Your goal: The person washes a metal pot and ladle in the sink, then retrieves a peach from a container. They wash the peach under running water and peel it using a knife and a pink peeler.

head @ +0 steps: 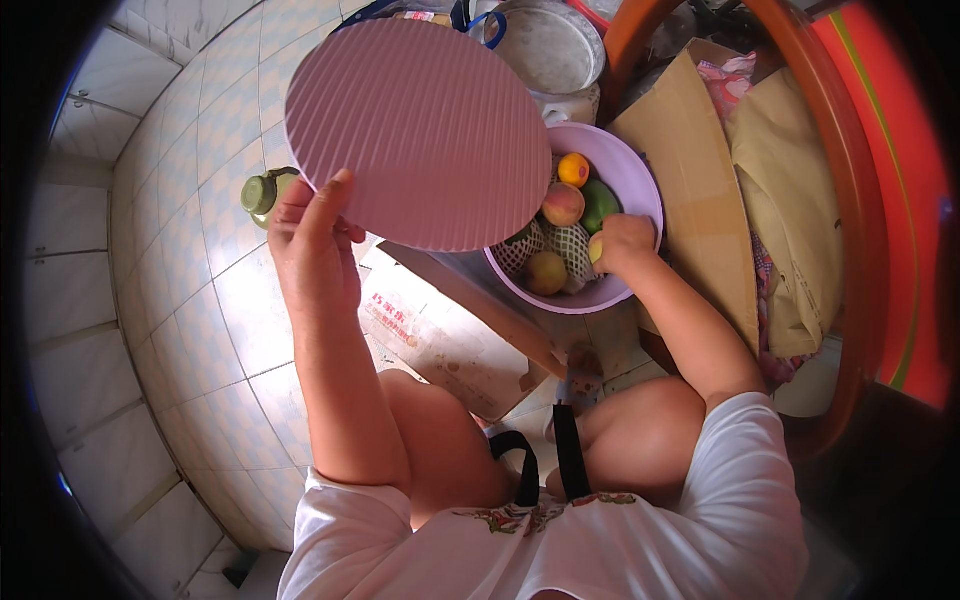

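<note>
My left hand (311, 232) pinches the lower left edge of a round, ribbed pink board (420, 135) between thumb and fingers. The board is raised and overlaps the left rim of a light purple basin (637, 176). Inside that basin my right hand (628, 241) grips a yellowish fruit (596, 249), mostly covered by the fingers. Around it lie a small orange fruit (573, 170), a peach (562, 205), a smooth green fruit (599, 206) and a yellowish-red fruit (545, 273). White foam netting (568, 247) wraps some of the fruit.
A cardboard box (442, 322) with red print stands before my knees. Left of the board is a green-capped bottle (260, 195). A round metal pan (551, 49) sits behind the basin. Cardboard (679, 187) leans on the right, by a wooden chair frame (855, 247).
</note>
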Demonstrator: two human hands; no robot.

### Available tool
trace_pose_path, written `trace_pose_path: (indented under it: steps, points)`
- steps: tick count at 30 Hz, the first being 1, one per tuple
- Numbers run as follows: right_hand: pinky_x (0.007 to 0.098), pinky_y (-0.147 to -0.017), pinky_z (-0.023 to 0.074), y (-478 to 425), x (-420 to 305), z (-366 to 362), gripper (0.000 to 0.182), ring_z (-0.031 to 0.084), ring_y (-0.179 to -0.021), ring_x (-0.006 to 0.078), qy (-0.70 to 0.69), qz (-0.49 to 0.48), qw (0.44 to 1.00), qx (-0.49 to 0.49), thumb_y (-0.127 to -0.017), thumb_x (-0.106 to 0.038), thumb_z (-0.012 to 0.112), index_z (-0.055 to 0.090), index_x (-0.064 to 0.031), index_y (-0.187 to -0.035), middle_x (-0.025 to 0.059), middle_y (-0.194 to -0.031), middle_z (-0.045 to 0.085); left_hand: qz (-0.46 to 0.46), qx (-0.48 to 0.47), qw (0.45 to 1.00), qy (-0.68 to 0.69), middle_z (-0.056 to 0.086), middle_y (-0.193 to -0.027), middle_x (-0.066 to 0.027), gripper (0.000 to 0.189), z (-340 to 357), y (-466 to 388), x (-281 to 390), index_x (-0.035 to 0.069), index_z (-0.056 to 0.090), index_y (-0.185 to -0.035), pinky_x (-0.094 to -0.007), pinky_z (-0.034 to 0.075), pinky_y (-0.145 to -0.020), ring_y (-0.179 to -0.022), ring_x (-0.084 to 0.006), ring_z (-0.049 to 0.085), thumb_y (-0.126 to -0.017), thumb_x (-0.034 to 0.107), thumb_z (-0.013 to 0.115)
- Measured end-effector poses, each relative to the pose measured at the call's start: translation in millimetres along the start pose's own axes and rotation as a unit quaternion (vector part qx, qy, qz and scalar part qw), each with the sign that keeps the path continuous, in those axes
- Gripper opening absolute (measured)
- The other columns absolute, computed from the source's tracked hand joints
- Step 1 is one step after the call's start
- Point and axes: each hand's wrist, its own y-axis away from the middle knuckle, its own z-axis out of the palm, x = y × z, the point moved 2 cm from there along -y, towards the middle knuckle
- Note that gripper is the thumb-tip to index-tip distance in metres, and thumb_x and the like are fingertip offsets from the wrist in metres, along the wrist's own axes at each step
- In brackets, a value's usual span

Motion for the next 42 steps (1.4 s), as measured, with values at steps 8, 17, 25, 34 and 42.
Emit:
trace_pose_path:
  steps: [8, 17, 25, 34, 42]
  points:
    - [0.0373, -0.073, 0.0486, 48, 27, -73, 0.048, 0.061, -0.083, 0.0303, -0.204, -0.013, 0.956, 0.210, -0.048, -0.021, 0.081, 0.060, -0.0038, -0.087, 0.0139, -0.085, 0.063, -0.084, -0.061, 0.993, -0.062, 0.062, -0.070, -0.0041, 0.012, 22, 12, -26, 0.000, 0.061, -0.086, -0.0201, 0.039, -0.046, -0.052, -0.0077, 0.052, -0.079, 0.009, 0.061]
    - [0.0308, -0.082, 0.0457, 86, 40, -118, 0.060, 0.058, -0.092, 0.0201, -0.567, -0.158, 0.721, 0.365, -0.057, -0.021, 0.082, 0.053, 0.0009, -0.105, 0.0111, -0.098, 0.060, -0.295, -0.184, 0.937, -0.016, 0.062, -0.073, -0.0014, 0.013, 43, 32, -96, 0.003, 0.062, -0.090, -0.0203, 0.039, -0.051, -0.057, -0.0072, 0.051, -0.079, 0.009, 0.062]
    - [0.0312, -0.083, 0.0463, 73, 36, -110, 0.067, 0.058, -0.092, 0.0184, -0.579, -0.211, 0.673, 0.409, -0.055, -0.023, 0.084, 0.052, 0.0015, -0.109, 0.0104, -0.099, 0.060, -0.193, -0.212, 0.899, -0.331, 0.060, -0.064, -0.0072, 0.022, 15, 28, -137, -0.002, 0.060, -0.083, -0.0310, 0.043, -0.050, -0.056, -0.0185, 0.056, -0.078, 0.020, 0.063]
    - [0.0344, -0.085, 0.0451, 108, 15, -116, 0.066, 0.058, -0.095, 0.0253, -0.515, -0.219, 0.746, 0.362, -0.054, -0.023, 0.083, 0.052, -0.0026, -0.108, 0.0131, -0.099, 0.060, 0.057, -0.096, 0.812, -0.572, 0.059, -0.088, -0.0184, 0.038, 64, 47, -80, -0.002, 0.056, -0.098, -0.0380, 0.048, -0.065, -0.075, -0.0303, 0.060, -0.071, 0.021, 0.070]
    - [0.0408, -0.081, 0.0401, 249, 19, -130, 0.060, 0.053, -0.098, 0.0289, -0.425, -0.298, 0.796, 0.311, -0.053, -0.016, 0.076, 0.049, -0.0087, -0.106, 0.0090, -0.106, 0.054, -0.359, -0.257, 0.894, 0.079, 0.052, -0.117, -0.0127, 0.081, 100, 150, 24, 0.001, 0.038, -0.128, -0.0450, 0.046, -0.089, -0.110, -0.0281, 0.052, -0.069, 0.043, 0.074]
